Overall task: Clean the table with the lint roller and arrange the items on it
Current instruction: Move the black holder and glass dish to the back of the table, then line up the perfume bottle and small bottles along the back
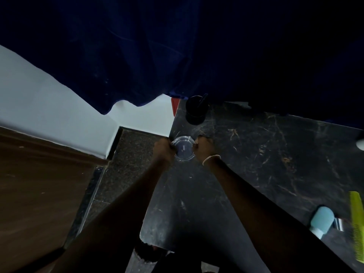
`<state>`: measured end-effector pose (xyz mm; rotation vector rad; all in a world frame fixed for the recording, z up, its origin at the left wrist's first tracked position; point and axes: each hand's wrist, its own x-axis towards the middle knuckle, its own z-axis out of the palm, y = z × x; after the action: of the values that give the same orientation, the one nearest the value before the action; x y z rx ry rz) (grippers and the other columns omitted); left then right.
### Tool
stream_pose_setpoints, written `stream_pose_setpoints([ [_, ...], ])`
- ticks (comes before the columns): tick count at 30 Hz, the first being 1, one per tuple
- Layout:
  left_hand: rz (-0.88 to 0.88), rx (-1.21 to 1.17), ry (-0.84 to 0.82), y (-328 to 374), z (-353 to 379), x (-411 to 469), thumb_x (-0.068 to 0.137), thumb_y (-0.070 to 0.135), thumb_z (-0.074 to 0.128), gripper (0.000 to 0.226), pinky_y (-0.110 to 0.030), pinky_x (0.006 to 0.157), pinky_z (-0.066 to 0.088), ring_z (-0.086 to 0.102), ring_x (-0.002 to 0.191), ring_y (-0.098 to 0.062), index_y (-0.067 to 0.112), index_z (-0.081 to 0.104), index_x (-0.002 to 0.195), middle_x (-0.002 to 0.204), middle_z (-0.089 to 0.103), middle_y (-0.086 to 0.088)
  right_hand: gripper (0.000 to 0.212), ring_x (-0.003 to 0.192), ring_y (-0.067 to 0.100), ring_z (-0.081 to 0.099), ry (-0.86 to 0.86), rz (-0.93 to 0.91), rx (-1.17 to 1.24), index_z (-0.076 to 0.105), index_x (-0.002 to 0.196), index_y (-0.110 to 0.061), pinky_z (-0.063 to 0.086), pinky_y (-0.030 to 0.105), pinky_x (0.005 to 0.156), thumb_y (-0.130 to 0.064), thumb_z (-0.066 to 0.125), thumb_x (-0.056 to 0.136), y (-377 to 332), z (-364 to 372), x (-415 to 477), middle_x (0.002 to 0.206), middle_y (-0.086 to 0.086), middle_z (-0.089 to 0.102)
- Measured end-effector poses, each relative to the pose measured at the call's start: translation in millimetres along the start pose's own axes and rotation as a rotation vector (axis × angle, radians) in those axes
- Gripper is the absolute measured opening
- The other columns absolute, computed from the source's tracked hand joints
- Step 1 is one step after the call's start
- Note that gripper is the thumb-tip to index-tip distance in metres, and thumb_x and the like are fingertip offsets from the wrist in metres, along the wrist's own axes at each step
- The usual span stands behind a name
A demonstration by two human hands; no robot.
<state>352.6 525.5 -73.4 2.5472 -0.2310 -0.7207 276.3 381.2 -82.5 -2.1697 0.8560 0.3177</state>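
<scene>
A clear glass ashtray (183,148) sits near the left edge of the black marble table (256,154). My left hand (163,148) grips its left rim and my right hand (203,147), a chain bracelet on the wrist, grips its right rim. A black cup (195,110) with a dark stick in it stands just beyond the ashtray at the table's far left corner. A light blue roller-like object (323,220) with a shiny metal part lies at the right, beside a yellow-green comb (357,227). Light specks and scratches show on the table top.
A dark blue curtain (137,56) hangs over the table's far side. A red object (175,105) peeks out behind the far left corner. Left of the table are speckled floor (130,154), a white wall (49,115) and brown wood (39,194). A white object (360,144) shows at the right edge.
</scene>
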Motion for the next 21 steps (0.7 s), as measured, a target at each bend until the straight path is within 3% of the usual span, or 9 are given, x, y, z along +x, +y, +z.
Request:
stream_pose_setpoints([
  [6,0.061,0.012,0.033,-5.3,-6.0,-12.7,0.092,0.031,0.068,0.030,-0.043,0.080,0.053,0.068,0.099,-0.045,0.001,0.071,0.096,0.099,0.072,-0.027,0.023,0.102,0.038,0.060,-0.015,-0.015,0.036,0.059,0.091,-0.007,0.049,0.042,0.092,-0.029,0.065,0.087,10.5,0.7,-6.6,0.100,0.022,0.069],
  [12,0.280,0.135,0.111,-22.2,-4.4,-45.3,0.100,0.038,0.052,0.034,-0.045,0.073,0.052,0.066,0.092,-0.045,0.010,0.057,0.119,0.115,0.064,-0.019,0.044,0.117,0.039,0.053,0.017,-0.172,-0.036,0.051,0.133,-0.015,0.041,0.037,0.099,-0.031,0.060,0.092,17.1,-8.8,-47.6,0.130,0.012,0.060],
  [15,0.351,0.235,0.155,-23.6,0.4,-70.9,0.102,0.045,0.048,0.043,-0.042,0.070,0.053,0.067,0.091,-0.038,0.015,0.053,0.132,0.127,0.057,-0.012,0.051,0.124,0.034,0.051,0.128,-0.295,-0.059,0.048,0.139,-0.013,0.042,0.037,0.103,-0.029,0.060,0.092,25.3,-10.6,-75.5,0.139,0.014,0.052],
  [17,0.432,0.294,0.190,-23.5,7.1,-85.7,0.102,0.047,0.048,0.047,-0.041,0.077,0.055,0.066,0.103,-0.035,0.016,0.052,0.138,0.135,0.056,-0.012,0.050,0.132,0.034,0.046,0.213,-0.343,-0.121,0.050,0.137,-0.008,0.042,0.044,0.107,-0.031,0.054,0.093,34.2,-7.4,-91.6,0.144,0.015,0.048],
  [21,0.538,0.354,0.170,-14.7,23.3,-113.5,0.104,0.051,0.038,0.059,-0.046,0.112,0.044,0.041,0.144,-0.031,0.017,0.039,0.152,0.158,0.040,-0.014,0.057,0.144,0.027,0.033,0.280,-0.339,-0.235,0.046,0.142,-0.011,0.036,0.045,0.109,-0.042,0.037,0.095,54.1,-10.4,-126.2,0.155,0.009,0.038],
])
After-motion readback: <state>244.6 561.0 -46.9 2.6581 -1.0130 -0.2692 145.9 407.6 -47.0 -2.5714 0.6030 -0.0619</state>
